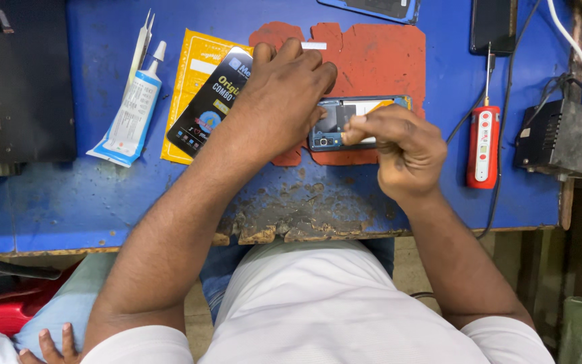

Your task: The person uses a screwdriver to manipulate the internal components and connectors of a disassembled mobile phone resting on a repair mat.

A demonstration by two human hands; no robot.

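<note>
Upper left of frame: one pair of tweezers (145,34) and one white glue tube (133,108), lying on the blue worktop (62,195). Just right of these, one yellow packet (190,74) under one dark printed parts box (213,104).

Centre: left hand (284,87) pressed flat, fingers curled over the left end of one opened phone (345,125), pinning it to one red mat (372,61). Right hand (399,145) closed in a pinch over the phone's exposed inside; whether anything sits between the fingertips cannot be told.

Probably mid-disassembly, working at a small inner part. Next move likely calls for a steady hold and fine fingertip work.

Right: one red handheld tool (483,145), one dark phone (493,25) above it, one black box with cables (557,138). Top edge: one blue-framed phone (378,8).
</note>
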